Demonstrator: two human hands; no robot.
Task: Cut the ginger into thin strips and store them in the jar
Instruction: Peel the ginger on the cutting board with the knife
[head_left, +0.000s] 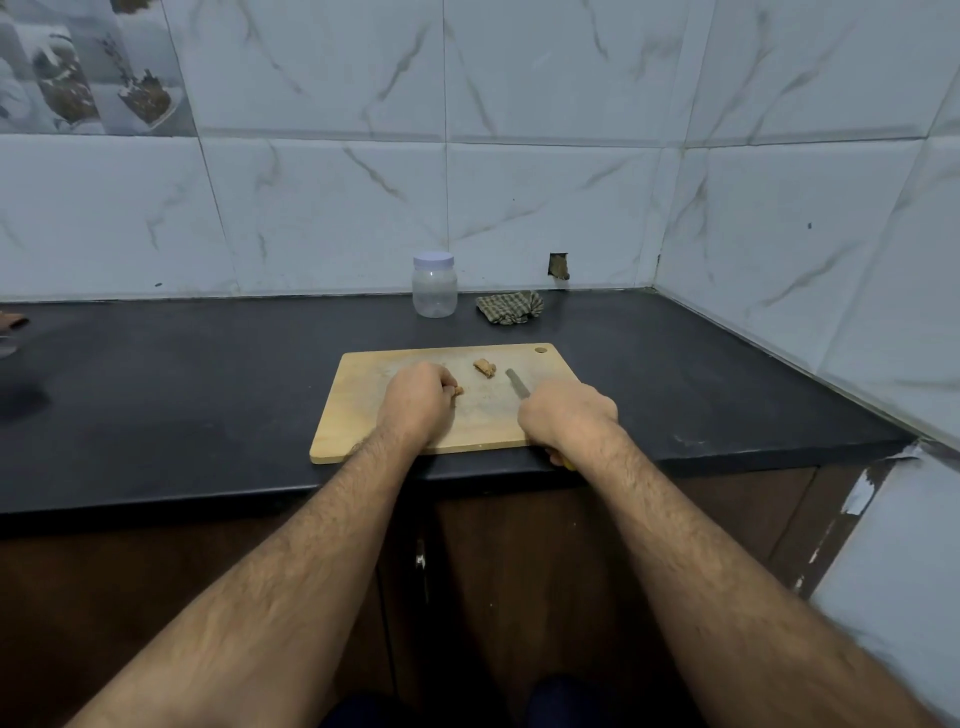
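Ginger piece (457, 390) on the wooden cutting board (363, 410), pinched at the curled fingertips of the left hand (418, 397), second ginger piece (484, 367) just beyond, apart from the fingers, right hand (569, 415) gripping the knife (518, 383), closed plastic jar (434, 285) behind the board

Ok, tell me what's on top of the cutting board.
On the cutting board: a loose ginger piece, another gripped by the left hand, mostly hidden, and the knife held by the right hand, handle covered.

Both bare forearms reach forward toward 12 o'clock, converging slightly. The left hand (418, 397) lies knuckles-up, fingers curled, pinching at its 3 o'clock side. The right hand (569, 415) is fisted, gripping, knuckles toward 11 o'clock.
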